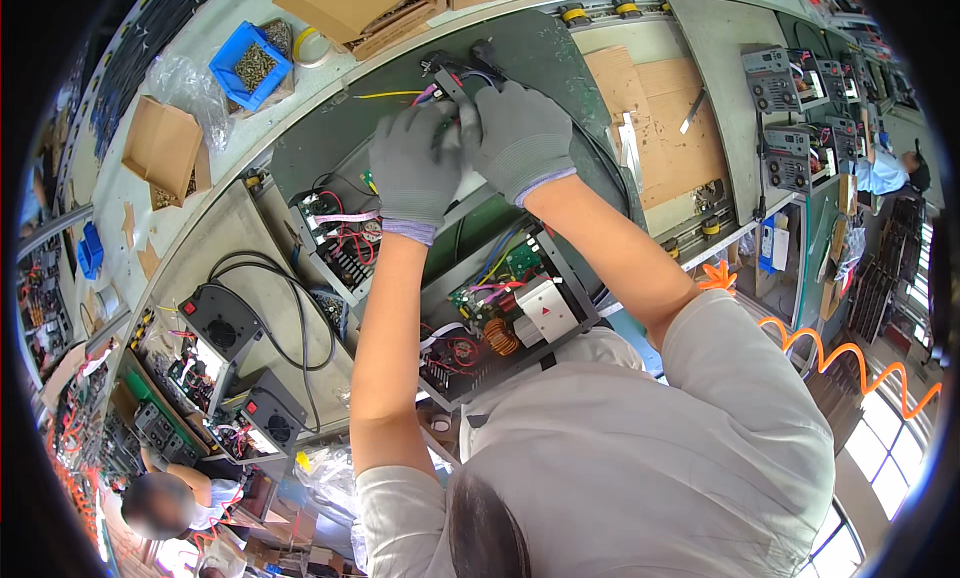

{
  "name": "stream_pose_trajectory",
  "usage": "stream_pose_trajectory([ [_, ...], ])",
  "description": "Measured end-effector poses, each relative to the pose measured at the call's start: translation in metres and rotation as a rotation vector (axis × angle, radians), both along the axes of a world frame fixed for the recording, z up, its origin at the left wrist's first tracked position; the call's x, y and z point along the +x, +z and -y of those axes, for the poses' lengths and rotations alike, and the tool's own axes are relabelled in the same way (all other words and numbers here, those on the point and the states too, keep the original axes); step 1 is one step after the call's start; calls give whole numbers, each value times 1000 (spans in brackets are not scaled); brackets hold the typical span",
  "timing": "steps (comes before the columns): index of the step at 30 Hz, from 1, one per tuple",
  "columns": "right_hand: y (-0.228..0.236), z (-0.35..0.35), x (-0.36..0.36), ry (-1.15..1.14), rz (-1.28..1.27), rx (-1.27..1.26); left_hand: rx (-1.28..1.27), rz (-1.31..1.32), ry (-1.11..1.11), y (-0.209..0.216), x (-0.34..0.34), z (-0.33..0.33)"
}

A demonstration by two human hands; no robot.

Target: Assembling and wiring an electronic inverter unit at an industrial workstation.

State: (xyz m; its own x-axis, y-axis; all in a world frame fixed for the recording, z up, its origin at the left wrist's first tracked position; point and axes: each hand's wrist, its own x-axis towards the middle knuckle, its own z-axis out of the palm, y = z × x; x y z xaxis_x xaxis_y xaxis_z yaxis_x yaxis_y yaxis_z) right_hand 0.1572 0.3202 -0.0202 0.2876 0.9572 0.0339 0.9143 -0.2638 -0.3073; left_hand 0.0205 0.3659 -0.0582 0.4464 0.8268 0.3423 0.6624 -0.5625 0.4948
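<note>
Both my hands wear grey knitted gloves and meet above the work surface. My left hand is blurred at the fingers, so its grip does not show. My right hand is closed on the edge of a dark grey panel with wires running from it. A yellow wire sticks out to the left of the panel. Below my hands stands an opened metal chassis, its near part holding a copper coil, a white metal block and a green circuit board. My hands partly cover its far side.
A blue bin of screws and open cardboard boxes lie on the far left bench. Other chassis units with a black cable stand at left, more at right. An orange coiled hose hangs at right. Other people work farther off.
</note>
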Motion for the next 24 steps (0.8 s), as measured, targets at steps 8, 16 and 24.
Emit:
stream_pose_trajectory([
  [8,-5,-11,13,75,-349,-71,-369,282,31,-7,1,-2],
  [16,-19,-5,13,-85,-476,-106,-82,-224,205,-3,7,-22],
  [24,-33,-1,16,-94,-554,-52,-39,-193,175,-6,4,-29],
])
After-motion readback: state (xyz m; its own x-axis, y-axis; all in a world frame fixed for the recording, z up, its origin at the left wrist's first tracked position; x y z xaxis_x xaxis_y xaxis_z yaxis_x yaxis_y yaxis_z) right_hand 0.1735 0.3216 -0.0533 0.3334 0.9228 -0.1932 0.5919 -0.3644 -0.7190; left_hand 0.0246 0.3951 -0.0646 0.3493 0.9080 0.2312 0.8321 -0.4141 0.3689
